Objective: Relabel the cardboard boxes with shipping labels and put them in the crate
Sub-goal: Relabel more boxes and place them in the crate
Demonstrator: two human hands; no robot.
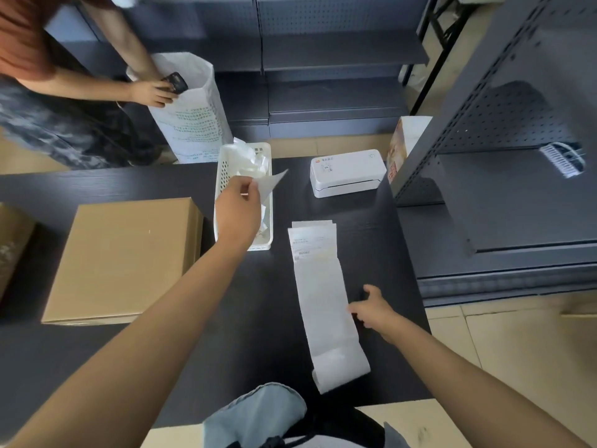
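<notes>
Right hand, fingers loosely spread, steadies the label strip beside the white basket; left hand pinches peeled backing above it, likely discarding

Matt brown cardboard box, white perforated plastic basket, dark wood-grain table

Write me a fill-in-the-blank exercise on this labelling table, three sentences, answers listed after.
1. The left hand pinches a paper slip above the white ____.
2. The right hand touches the long strip of ____ lying on the black table.
3. The label printer is coloured ____.

Missing words: basket; labels; white
</notes>
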